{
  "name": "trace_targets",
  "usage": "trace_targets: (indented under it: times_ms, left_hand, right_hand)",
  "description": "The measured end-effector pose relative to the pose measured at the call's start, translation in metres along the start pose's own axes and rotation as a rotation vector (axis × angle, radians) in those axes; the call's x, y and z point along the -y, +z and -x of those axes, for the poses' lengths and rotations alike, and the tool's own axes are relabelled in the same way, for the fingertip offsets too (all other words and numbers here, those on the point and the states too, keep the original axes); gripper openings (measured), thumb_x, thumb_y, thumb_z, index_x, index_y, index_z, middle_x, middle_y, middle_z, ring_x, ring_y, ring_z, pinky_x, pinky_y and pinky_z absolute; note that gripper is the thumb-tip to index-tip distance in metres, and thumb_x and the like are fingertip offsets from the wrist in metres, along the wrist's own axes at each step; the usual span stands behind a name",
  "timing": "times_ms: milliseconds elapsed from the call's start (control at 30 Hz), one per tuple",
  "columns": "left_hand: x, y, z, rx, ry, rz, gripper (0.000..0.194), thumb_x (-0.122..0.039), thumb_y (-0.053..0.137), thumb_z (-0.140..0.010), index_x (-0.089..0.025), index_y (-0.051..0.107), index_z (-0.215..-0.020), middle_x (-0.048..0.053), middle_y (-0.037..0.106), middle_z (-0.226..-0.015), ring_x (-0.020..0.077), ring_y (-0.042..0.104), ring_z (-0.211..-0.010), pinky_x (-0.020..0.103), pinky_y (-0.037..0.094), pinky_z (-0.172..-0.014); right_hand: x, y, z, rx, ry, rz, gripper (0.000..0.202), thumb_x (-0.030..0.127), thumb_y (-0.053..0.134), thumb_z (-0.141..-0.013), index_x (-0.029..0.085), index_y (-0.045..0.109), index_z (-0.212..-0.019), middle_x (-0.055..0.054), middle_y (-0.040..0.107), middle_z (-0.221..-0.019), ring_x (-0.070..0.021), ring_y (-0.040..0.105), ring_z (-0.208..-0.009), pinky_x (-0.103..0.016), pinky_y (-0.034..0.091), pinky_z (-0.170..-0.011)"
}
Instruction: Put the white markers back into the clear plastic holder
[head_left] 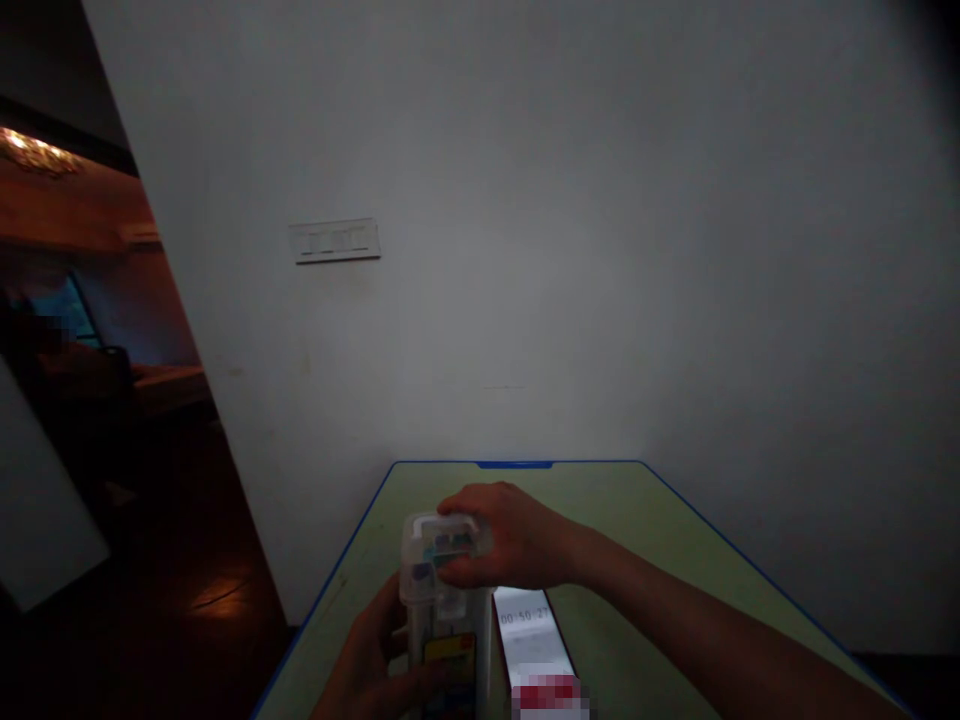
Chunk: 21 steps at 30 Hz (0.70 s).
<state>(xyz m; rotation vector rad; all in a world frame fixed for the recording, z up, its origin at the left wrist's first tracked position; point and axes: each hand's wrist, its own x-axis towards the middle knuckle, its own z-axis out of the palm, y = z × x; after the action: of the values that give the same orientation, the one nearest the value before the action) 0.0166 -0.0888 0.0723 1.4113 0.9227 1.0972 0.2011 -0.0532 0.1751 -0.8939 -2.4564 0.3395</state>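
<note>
Left hand (375,660): near edge, fingers wrapped round the lower side of an upright clear plastic container (444,610) standing on the green table (637,540). Right hand (510,535): closed over the container's white lid. Lit phone (534,635): flat, just right of the container.

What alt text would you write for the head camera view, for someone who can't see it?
Two hands hold an upright clear plastic container with a white lid on a green table edged in blue: the right hand grips the lid, the left hand steadies the lower body. A lit phone showing a timer lies just right of it, before a dim white wall with a switch plate.
</note>
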Motion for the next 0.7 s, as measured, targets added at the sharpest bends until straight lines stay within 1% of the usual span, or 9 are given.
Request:
trace_targets:
  times_ms: [67,167,267,367,433,500,600,667,700]
  left_hand:
    - [-0.002,0.000,0.000,0.018,0.003,0.001,0.066,-0.027,0.075,-0.055,-0.018,0.046,-0.114,0.010,0.066,-0.102,0.0279,0.061,-0.090,0.034,0.049,-0.075]
    - [-0.009,0.002,0.002,0.029,0.017,-0.041,0.066,-0.028,0.075,-0.054,-0.020,0.048,-0.114,0.009,0.063,-0.109,0.0287,0.057,-0.100,0.036,0.045,-0.084]
    - [-0.014,0.004,0.004,0.059,0.022,-0.084,0.067,-0.029,0.075,-0.053,-0.024,0.048,-0.114,0.007,0.060,-0.115,0.0284,0.054,-0.105,0.039,0.041,-0.091]
    - [-0.014,0.005,0.005,0.074,0.017,-0.097,0.067,-0.029,0.075,-0.053,-0.025,0.048,-0.114,0.006,0.061,-0.114,0.0282,0.055,-0.104,0.040,0.039,-0.093]
    - [-0.015,0.007,0.005,0.068,0.002,-0.080,0.068,-0.029,0.075,-0.054,-0.024,0.048,-0.116,0.006,0.061,-0.114,0.0284,0.055,-0.103,0.040,0.040,-0.093]
    - [-0.017,0.008,0.006,0.060,0.003,-0.068,0.069,-0.029,0.075,-0.053,-0.023,0.047,-0.116,0.007,0.061,-0.114,0.0290,0.054,-0.105,0.039,0.041,-0.093]
    - [-0.020,0.007,0.005,0.027,0.005,-0.076,0.070,-0.026,0.076,-0.052,-0.022,0.048,-0.116,0.007,0.061,-0.114,0.0289,0.053,-0.107,0.037,0.042,-0.092]
    - [-0.019,0.005,0.005,-0.002,0.009,-0.095,0.070,-0.024,0.076,-0.051,-0.022,0.047,-0.115,0.007,0.060,-0.115,0.0284,0.054,-0.105,0.037,0.042,-0.091]
    - [-0.017,0.003,0.004,-0.016,0.013,-0.113,0.070,-0.024,0.075,-0.051,-0.023,0.047,-0.116,0.007,0.060,-0.115,0.0282,0.055,-0.104,0.037,0.043,-0.090]
  right_hand:
    - [-0.003,0.000,-0.002,0.003,0.035,-0.073,0.035,0.041,0.059,-0.067,0.013,0.062,-0.089,-0.005,0.063,-0.080,-0.0139,0.054,-0.068,-0.025,0.039,-0.061]
    - [-0.008,-0.002,-0.007,0.036,0.146,-0.336,0.031,0.040,0.052,-0.073,0.011,0.062,-0.075,-0.001,0.059,-0.064,-0.0089,0.049,-0.054,-0.020,0.036,-0.050]
    - [-0.017,-0.003,-0.016,0.045,0.358,-0.615,0.043,0.046,0.040,-0.079,0.010,0.056,-0.062,-0.002,0.055,-0.054,-0.0080,0.048,-0.043,-0.019,0.038,-0.043]
    - [-0.031,-0.002,-0.028,0.035,0.565,-0.742,0.055,0.052,0.024,-0.083,0.011,0.053,-0.062,-0.003,0.054,-0.049,-0.0106,0.051,-0.037,-0.022,0.040,-0.039]
    - [-0.042,0.002,-0.034,0.012,0.646,-0.676,0.056,0.050,0.019,-0.085,0.011,0.054,-0.066,-0.003,0.054,-0.046,-0.0108,0.050,-0.035,-0.022,0.040,-0.038]
    - [-0.049,0.005,-0.037,-0.041,0.653,-0.472,0.049,0.042,0.023,-0.086,0.010,0.055,-0.070,-0.004,0.056,-0.049,-0.0099,0.049,-0.036,-0.021,0.039,-0.040]
    - [-0.046,0.007,-0.032,-0.232,0.510,-0.081,0.026,0.028,0.039,-0.082,0.012,0.059,-0.075,-0.007,0.064,-0.069,-0.0116,0.056,-0.055,-0.023,0.041,-0.054]
    - [-0.034,0.004,-0.022,-0.321,0.377,0.029,0.022,0.026,0.043,-0.080,0.014,0.061,-0.082,-0.007,0.065,-0.077,-0.0133,0.058,-0.068,-0.024,0.040,-0.062]
    - [-0.026,0.002,-0.016,-0.309,0.313,0.023,0.024,0.029,0.043,-0.081,0.014,0.061,-0.087,-0.006,0.065,-0.079,-0.0136,0.057,-0.070,-0.024,0.040,-0.063]
